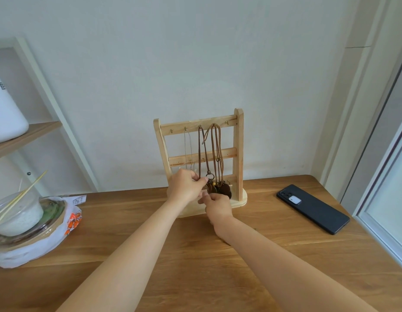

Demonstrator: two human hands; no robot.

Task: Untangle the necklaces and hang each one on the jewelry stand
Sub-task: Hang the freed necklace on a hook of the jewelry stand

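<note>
Brown cord necklaces [214,127] hanging on pale wooden ladder-shaped jewelry stand [238,154] on wooden worktop [274,221]. Left hand [186,184] pinching dark pendant cluster [225,190]; right hand [218,207] curling just below, grip hidden. Cords judged limp, light; gripping at pendants looking best.

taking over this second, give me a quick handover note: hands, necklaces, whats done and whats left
Left hand: fingers pinch the lower end of the brown cord necklaces, at the pendant ring.
Right hand: fingers curled just below the pendants; grip hidden.
Light wooden jewelry stand: upright on the wooden table, by the wall.
Done: thin silver chain necklace hangs alone on a top hook; brown cords hang from two neighbouring hooks.
Left: cords appear to cross and pendants bunch, so probably separate them.
</note>
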